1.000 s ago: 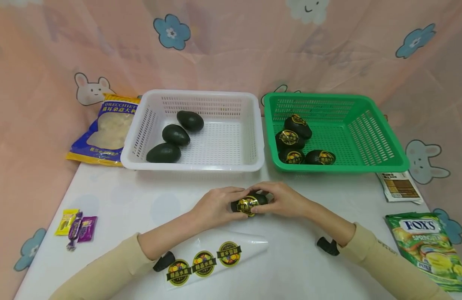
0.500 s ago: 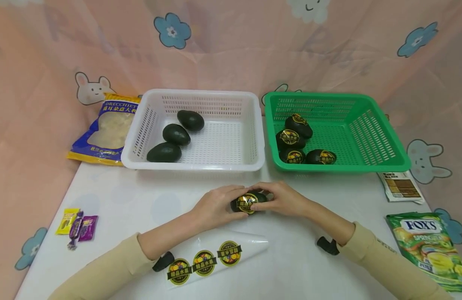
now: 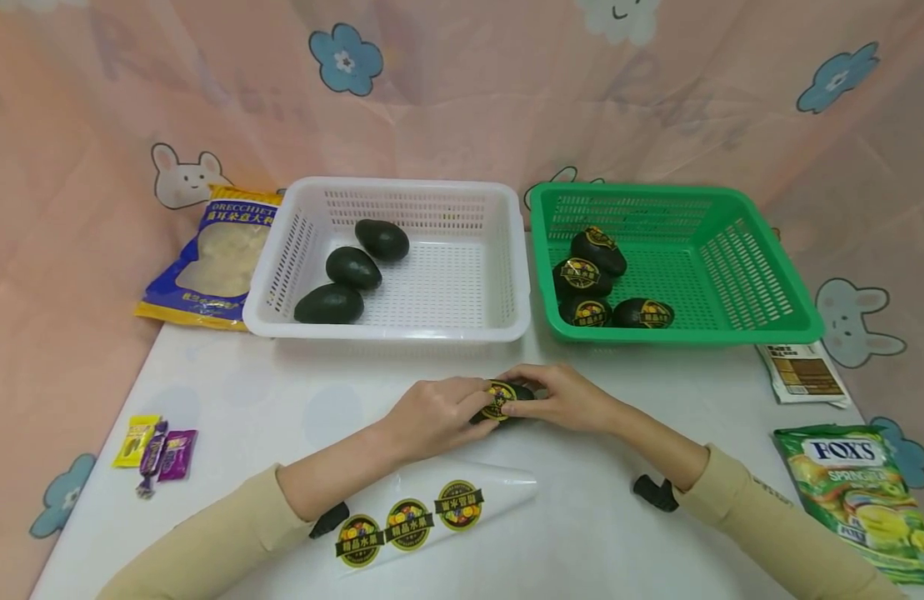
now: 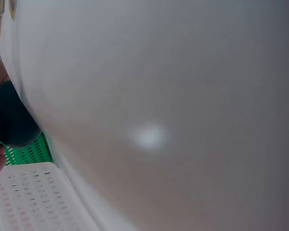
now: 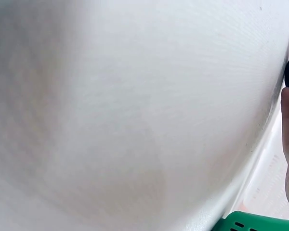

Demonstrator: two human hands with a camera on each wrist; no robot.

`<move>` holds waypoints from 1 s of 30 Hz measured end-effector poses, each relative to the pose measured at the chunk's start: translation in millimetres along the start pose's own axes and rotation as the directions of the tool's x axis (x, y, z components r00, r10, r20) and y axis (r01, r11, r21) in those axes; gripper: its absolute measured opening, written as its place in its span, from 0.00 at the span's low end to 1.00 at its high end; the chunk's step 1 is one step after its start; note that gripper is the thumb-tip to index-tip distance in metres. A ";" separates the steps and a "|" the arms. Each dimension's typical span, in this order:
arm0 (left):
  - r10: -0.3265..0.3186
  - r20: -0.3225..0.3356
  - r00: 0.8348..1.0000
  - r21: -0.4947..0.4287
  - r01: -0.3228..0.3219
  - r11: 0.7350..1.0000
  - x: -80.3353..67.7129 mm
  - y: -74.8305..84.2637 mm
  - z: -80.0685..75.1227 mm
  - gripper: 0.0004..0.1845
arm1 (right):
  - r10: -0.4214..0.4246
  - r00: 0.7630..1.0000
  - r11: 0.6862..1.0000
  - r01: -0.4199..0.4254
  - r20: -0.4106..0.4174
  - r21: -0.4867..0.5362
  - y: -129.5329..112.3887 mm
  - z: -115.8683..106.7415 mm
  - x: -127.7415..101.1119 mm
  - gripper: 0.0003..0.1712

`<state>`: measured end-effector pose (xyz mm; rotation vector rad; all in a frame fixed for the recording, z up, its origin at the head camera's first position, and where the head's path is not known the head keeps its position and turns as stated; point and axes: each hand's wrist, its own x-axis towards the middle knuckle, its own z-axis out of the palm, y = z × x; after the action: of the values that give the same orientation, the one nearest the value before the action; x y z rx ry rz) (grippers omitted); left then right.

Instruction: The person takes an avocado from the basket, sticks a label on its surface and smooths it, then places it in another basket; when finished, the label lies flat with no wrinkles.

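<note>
- Left hand (image 3: 442, 414) is curled around one end of an avocado (image 3: 523, 395), with the thumb in front, and it hides that end.
- The right hand (image 3: 562, 398) pinches the other end, thumb in front and fingers behind.
- This avocado is near the middle of the table (image 3: 581, 517), in front of the gap between two baskets.
- A round black and gold sticker (image 3: 501, 400) is on it; fingers cover part, so its words are hard to read.
- The sticker sheet (image 3: 499, 481) lies in front of the left hand, with three stickers saying 精品水果; the one nearest its right end is upside down.
- At the table's back edge, the white basket (image 3: 387, 333) holds three plain avocados (image 3: 353, 267).
- To its right, the green basket (image 3: 679, 337) holds four avocados with stickers (image 3: 643, 314); its front rim hides the bottoms of two.
- The pasta bag (image 3: 222, 258) at the back left corner is partly behind the white basket; I can read "RECCHIET".
- Three candies (image 3: 152, 447) are near the left edge, their print too small to read.
- By the right edge, a green bag (image 3: 851, 492) says "FOX'S"; the picture cuts off its side.
- Behind it, the green basket partly hides a small packet (image 3: 802, 375).
</note>
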<state>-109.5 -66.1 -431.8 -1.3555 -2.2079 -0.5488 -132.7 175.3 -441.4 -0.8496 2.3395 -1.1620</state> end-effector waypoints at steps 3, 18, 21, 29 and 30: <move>0.112 -0.019 0.994 0.126 -0.108 0.986 1.2 -1.4 0.4 0.09 | 0.008 1.000 1.000 -0.008 -0.002 0.013 -0.5 0.1 -0.1 0.22; 0.388 0.080 0.918 0.441 -0.382 0.812 1.4 3.0 -3.3 0.17 | 0.017 1.000 0.999 -0.016 -0.024 0.035 -1.9 3.1 2.1 0.19; 0.401 0.049 0.915 0.454 -0.378 0.807 1.5 1.8 -2.1 0.16 | 0.018 1.000 0.998 -0.016 -0.024 0.058 -2.5 3.6 2.6 0.19; 0.432 -0.014 0.902 0.430 -0.385 0.817 -1.7 -6.9 -3.3 0.14 | 0.078 0.997 0.995 -0.076 -0.025 0.064 -2.6 2.4 1.4 0.20; 0.440 -0.002 0.898 0.424 -0.398 0.813 -1.7 -7.3 -3.7 0.14 | 0.072 0.997 0.995 -0.070 -0.024 0.063 -2.5 2.5 1.4 0.21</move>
<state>-114.6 -72.5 -430.5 -1.4739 -1.7272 0.0223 -131.4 171.8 -441.0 -0.7276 2.3212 -1.2166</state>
